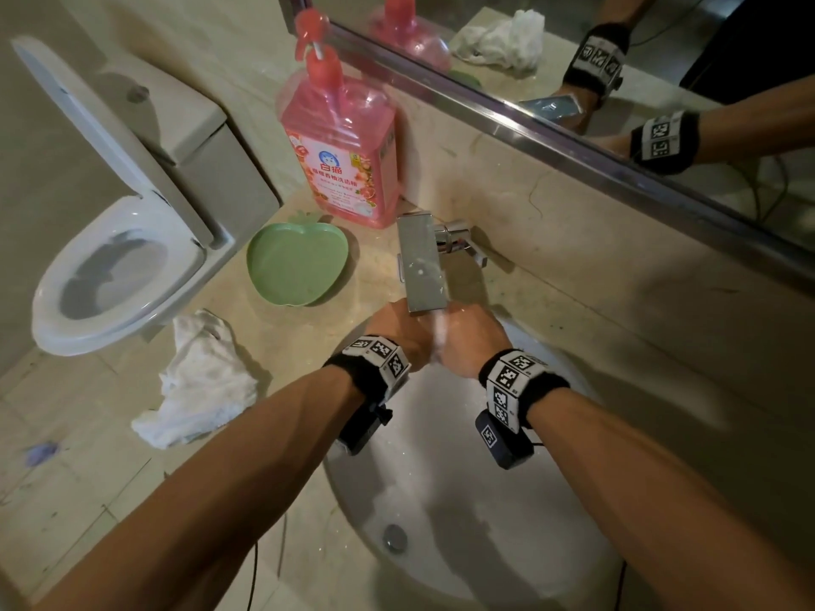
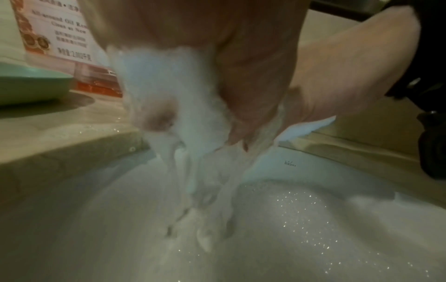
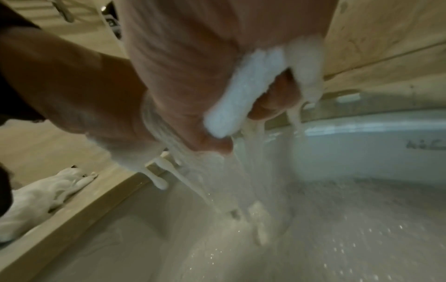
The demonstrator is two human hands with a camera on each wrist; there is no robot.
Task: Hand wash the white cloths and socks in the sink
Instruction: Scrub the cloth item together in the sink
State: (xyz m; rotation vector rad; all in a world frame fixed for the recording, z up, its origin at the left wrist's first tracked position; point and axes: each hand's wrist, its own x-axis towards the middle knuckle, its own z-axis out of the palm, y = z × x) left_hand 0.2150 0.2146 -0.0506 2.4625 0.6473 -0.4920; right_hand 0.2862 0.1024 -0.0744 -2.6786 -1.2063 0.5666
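Both hands sit together under the faucet (image 1: 423,262), centre of the head view, over the back of the sink (image 1: 551,500). Left hand (image 1: 399,332) and right hand (image 1: 474,337) press against each other, thumbs side by side.

Between them is a wet white cloth (image 2: 169,80), bunched and foamy. In the left wrist view the fingers (image 2: 159,116) curl round it, one fingertip poking out of the suds. In the right wrist view the right hand's fingers (image 3: 270,101) are also curled, with a roll of the same cloth (image 3: 241,95) squeezed between them. So both hands grip it; whether it is a cloth or a sock is too blurred to tell.

Milky water (image 2: 193,190) runs off the cloth in strands and drops into the basin. Basin wall is speckled with bright droplets, lower right of both wrist views. The drain (image 1: 394,538) shows at lower centre of the head view.

A second white cloth (image 1: 198,381) lies crumpled on the counter (image 1: 308,346), left of the sink, well apart from the hands. It also appears at lower left of the right wrist view.

Further up the counter: green apple-shaped dish (image 1: 295,262), just beside a pink detergent pump bottle (image 1: 342,156) that stands against the wall. Toilet (image 1: 119,266) with lid up, left edge of the head view. The mirror (image 1: 617,59), upper right, reflects both wristbands and the crumpled cloth.
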